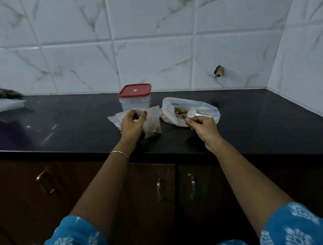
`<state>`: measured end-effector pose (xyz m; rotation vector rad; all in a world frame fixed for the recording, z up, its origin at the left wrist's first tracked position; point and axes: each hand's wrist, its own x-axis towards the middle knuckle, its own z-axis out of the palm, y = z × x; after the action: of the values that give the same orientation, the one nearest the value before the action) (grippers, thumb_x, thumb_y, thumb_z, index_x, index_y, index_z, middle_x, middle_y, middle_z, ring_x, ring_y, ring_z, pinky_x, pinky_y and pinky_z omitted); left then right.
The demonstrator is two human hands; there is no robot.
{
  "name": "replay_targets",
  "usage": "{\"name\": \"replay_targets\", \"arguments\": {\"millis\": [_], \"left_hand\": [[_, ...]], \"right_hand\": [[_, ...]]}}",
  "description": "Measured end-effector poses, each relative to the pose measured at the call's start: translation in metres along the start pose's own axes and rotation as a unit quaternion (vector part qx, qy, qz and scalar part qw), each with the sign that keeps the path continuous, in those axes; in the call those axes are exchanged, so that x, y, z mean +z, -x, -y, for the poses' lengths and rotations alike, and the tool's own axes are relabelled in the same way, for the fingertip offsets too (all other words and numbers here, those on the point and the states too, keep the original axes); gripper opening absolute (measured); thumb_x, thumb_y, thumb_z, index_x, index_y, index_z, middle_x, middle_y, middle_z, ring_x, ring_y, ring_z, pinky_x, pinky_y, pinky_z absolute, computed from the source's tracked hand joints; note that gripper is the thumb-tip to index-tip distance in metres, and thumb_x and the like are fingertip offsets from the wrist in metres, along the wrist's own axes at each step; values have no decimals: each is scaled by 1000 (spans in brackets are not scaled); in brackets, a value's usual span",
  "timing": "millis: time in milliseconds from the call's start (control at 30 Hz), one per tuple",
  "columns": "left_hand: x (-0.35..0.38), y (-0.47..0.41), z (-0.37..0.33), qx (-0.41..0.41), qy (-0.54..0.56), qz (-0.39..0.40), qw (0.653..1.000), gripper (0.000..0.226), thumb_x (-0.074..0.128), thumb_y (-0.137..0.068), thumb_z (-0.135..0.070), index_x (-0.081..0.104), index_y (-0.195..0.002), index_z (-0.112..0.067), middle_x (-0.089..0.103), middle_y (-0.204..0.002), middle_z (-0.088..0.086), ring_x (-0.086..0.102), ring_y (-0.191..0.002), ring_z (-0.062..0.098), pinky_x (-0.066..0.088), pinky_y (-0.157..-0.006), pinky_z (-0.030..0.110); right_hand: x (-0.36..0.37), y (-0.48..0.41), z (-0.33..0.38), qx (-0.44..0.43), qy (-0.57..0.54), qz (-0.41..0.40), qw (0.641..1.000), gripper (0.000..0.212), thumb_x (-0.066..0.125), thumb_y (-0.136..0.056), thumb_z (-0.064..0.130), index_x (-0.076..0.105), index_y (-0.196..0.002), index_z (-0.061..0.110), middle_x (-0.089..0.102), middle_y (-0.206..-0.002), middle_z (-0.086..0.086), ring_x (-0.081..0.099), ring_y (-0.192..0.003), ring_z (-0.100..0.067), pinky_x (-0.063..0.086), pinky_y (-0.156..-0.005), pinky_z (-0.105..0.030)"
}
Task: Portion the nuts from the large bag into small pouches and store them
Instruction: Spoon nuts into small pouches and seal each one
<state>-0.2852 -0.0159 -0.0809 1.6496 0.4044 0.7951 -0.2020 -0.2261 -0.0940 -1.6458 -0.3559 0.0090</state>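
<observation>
Here, the large bag (192,106) lies on its side on the black counter (251,120), right of centre. It is clear, crinkled plastic with blue print, and brown nuts (179,110) show in its open mouth. The left hand (133,124) pinches a small pouch (152,119) near its top edge between thumb and curled fingertips. The pouch is cloudy and translucent, with a few brown pieces gathered in its bottom corner. It is held in front of a clear container with a red lid (134,90). More flat pouches (114,119) lie on the counter behind that hand. The right hand (202,127) curls its fingers around a small white scoop (191,113), whose round bowl sits at the bag's mouth.
</observation>
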Motion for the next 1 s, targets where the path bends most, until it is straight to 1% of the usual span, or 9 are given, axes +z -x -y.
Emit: {"name": "replay_targets", "arguments": {"millis": [233,333,467,600,700,767,867,933,1000], "left_hand": [[-40,-15,4,-52,14,-54,997,21,68,-90,-28,58,-93,-10,65,-83,7,62,-54,16,52,-54,32],[-38,-12,5,-49,31,-54,997,16,69,-89,-24,56,-92,-16,65,-91,9,64,-59,17,52,-54,29],[-30,-6,0,-30,-7,-95,995,34,71,-87,-25,50,-113,-17,60,-101,3,63,-78,15,54,-69,31],[-17,4,-11,89,-63,-168,980,26,67,-87,-24,50,-106,-19,51,-87,-6,54,-83,13,47,-72,27],[3,11,-22,171,-64,-120,976,15,64,-88,-21,51,-96,-20,52,-76,-2,51,-68,11,44,-64,25],[22,17,-28,190,-64,-63,978,10,63,-89,-20,53,-91,-19,54,-72,-3,50,-64,9,42,-60,21],[53,20,-27,123,-35,32,991,8,64,-89,-18,59,-93,-15,61,-81,-2,55,-72,8,44,-67,19],[71,19,-20,55,-33,91,994,8,64,-88,-17,64,-96,-15,65,-91,0,58,-84,12,46,-79,25],[82,16,-9,14,-58,109,992,13,64,-87,-15,66,-100,-17,66,-97,0,60,-85,12,49,-78,26]], "right_hand": [[-2,-2,-2,5,18,-6,1000,10,70,-89,23,73,-92,14,71,-90,-2,59,-81,-7,49,-83,-26],[-3,-1,-1,7,13,-17,1000,9,70,-88,21,73,-90,13,70,-84,-1,59,-78,-8,50,-82,-26],[-5,0,2,3,-32,-48,998,6,68,-89,17,72,-89,13,70,-84,0,60,-77,-7,49,-76,-20],[-15,-2,5,-19,-106,-194,975,8,63,-88,9,68,-81,8,61,-73,4,54,-65,-2,44,-61,-12],[-29,-6,2,-17,-124,-249,960,12,60,-88,8,63,-77,11,58,-72,4,52,-65,-2,41,-61,-14],[-39,-10,-3,-8,-74,-234,969,5,60,-90,9,64,-88,11,60,-82,3,53,-72,-2,40,-63,-15],[-52,-17,-12,7,29,-163,986,17,59,-91,8,65,-103,18,61,-101,1,57,-86,-8,43,-69,-16],[-60,-21,-16,-3,112,-124,986,20,62,-91,12,67,-109,20,61,-104,-1,59,-88,-11,47,-74,-21],[-64,-25,-19,-24,178,-109,978,21,64,-91,18,69,-112,19,63,-102,-4,60,-84,-13,50,-77,-26]]}}
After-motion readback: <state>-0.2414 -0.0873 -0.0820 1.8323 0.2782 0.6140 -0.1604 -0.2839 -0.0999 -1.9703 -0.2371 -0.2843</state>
